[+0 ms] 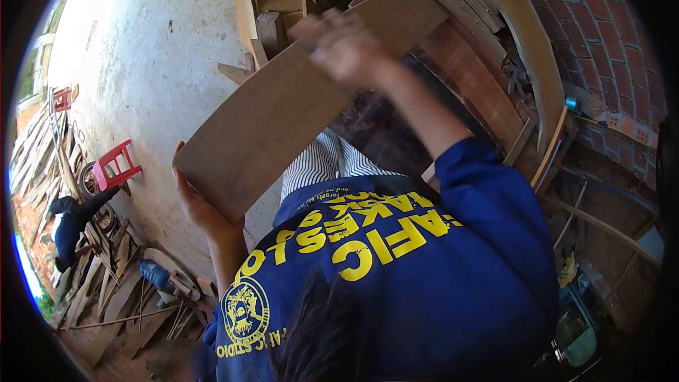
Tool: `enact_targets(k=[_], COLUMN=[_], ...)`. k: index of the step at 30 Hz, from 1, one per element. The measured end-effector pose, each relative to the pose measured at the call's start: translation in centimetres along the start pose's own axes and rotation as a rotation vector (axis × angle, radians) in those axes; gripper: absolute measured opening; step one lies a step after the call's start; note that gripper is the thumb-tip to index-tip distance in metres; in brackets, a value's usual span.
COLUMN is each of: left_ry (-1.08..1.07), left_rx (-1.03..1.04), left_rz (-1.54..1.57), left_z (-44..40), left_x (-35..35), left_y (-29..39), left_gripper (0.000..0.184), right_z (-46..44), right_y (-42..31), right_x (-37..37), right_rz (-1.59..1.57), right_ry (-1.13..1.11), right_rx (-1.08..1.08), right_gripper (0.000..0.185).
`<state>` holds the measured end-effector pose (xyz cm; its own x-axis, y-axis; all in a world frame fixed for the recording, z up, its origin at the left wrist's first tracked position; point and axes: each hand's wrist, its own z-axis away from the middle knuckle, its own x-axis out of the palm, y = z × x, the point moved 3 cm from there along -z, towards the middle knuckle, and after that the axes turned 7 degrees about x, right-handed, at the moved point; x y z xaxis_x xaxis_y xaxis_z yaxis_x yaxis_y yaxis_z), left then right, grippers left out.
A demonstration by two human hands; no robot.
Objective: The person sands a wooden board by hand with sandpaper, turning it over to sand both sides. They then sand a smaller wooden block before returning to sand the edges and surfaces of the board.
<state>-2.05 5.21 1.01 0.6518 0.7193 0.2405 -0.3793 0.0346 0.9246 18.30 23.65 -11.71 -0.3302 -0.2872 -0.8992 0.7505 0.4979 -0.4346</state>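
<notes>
A long, wide brown board (272, 106) lies slantwise in front of my body, its far right end over a wooden work surface (467, 64). At the board's lower left end, my left hand (209, 205) grips the edge, fingers at the outer edge and thumb side near the lower corner. My right hand (346, 49) is over the board's upper part, blurred by motion; whether it touches the surface, and whether anything is under its fingers, I cannot make out.
Wood offcuts (265, 28) stand beyond the board. A red plastic stool (117, 165) is on the concrete floor at the left, near scrap wood (120, 297) and a blue water bottle (155, 274). A curved wooden piece (534, 49) leans by the brick wall (601, 35).
</notes>
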Motion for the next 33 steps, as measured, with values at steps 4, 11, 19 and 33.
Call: enact_targets(k=[4, 11, 19, 33], left_ry=[0.03, 0.004, 0.025, 0.276], left_rx=[-0.011, 0.005, -0.032, -0.13], left_rz=[-0.048, -0.033, -0.01, -0.221], left_z=[1.2, 0.6, 1.3, 0.4], left_x=[-0.4, 0.3, 1.3, -1.1], left_y=[-0.8, 0.2, 0.8, -0.7], left_gripper=[0.046, 0.045, 0.046, 0.058], right_z=[-3.3, -1.7, 6.4, 0.8], right_y=[18.1, 5.0, -11.6, -6.2], right_x=[1.7, -1.1, -2.8, -2.1], right_rz=[-0.043, -0.031, -0.413, -0.227], right_ry=[0.005, 0.03, 0.215, -0.277], right_rx=[0.376, 0.19, -0.39, -0.021], right_gripper=[0.05, 0.05, 0.043, 0.04])
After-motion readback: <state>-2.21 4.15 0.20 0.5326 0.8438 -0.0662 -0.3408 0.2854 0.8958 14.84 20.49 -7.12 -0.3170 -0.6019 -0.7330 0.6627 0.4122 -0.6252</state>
